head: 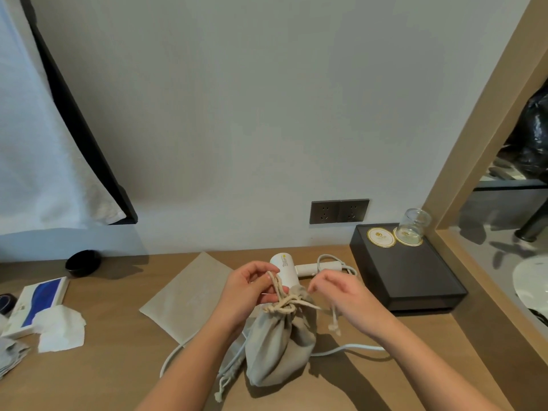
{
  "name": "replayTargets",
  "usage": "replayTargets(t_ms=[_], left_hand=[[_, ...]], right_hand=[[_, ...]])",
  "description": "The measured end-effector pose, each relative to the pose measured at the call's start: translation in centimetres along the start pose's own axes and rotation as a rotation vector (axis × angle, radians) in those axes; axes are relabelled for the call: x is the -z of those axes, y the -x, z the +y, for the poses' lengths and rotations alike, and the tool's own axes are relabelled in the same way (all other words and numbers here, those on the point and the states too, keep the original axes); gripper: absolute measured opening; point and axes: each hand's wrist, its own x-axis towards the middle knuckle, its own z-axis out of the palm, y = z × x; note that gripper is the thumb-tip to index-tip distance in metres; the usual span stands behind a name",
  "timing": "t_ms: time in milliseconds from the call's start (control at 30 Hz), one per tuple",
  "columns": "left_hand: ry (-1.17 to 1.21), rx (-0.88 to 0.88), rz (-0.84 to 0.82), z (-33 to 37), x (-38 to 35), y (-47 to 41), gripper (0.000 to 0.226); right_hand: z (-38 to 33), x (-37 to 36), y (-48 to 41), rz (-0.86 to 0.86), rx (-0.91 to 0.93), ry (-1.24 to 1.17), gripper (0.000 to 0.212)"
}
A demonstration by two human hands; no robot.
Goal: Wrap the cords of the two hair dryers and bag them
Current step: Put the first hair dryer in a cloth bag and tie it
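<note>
A filled grey drawstring bag (278, 348) stands on the wooden desk (118, 375), its neck cinched by a cream rope drawstring (284, 304) wound round it. My left hand (249, 289) grips the rope loops above the neck. My right hand (341, 289) pinches the other rope end, whose knotted tail hangs down at the right. Behind the bag lies a white hair dryer (286, 269) with its handle pointing right. Its pale cord (350, 348) runs loose over the desk. A second, flat grey bag (189, 295) lies at the left.
A black box (415, 280) with two round coasters and an upturned glass (413, 225) sits at the right. Wall sockets (339, 211) are above the desk. A black bowl (83, 263), a blue-and-white box (38, 304) and white paper (60, 329) lie at the left.
</note>
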Motion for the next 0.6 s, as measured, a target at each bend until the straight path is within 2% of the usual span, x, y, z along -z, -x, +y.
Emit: replayTargets(t_ms=[33, 100, 200, 333, 500, 600], left_hand=[[0.002, 0.003, 0.004, 0.0, -0.1, 0.0, 0.017], [-0.004, 0.005, 0.023, -0.1, -0.2, 0.0, 0.02], [0.021, 0.015, 0.034, 0.0, 0.0, -0.1, 0.018], [0.04, 0.036, 0.027, -0.1, 0.1, -0.1, 0.017], [0.054, 0.061, 0.044, -0.6, 0.3, -0.6, 0.017], [0.078, 0.096, 0.023, -0.9, 0.3, -0.9, 0.016]], right_hand=[[-0.1, -0.4, -0.1, -0.015, 0.019, 0.088, 0.014], [-0.1, -1.3, -0.4, -0.021, 0.068, 0.247, 0.018], [-0.1, -2.1, -0.6, 0.116, 0.169, 0.38, 0.018], [0.5, -2.4, -0.4, 0.092, 0.251, 0.338, 0.012], [0.4, -2.3, -0.5, -0.037, 0.274, 0.363, 0.026], [0.9, -2.2, -1.0, -0.055, 0.285, 0.395, 0.024]])
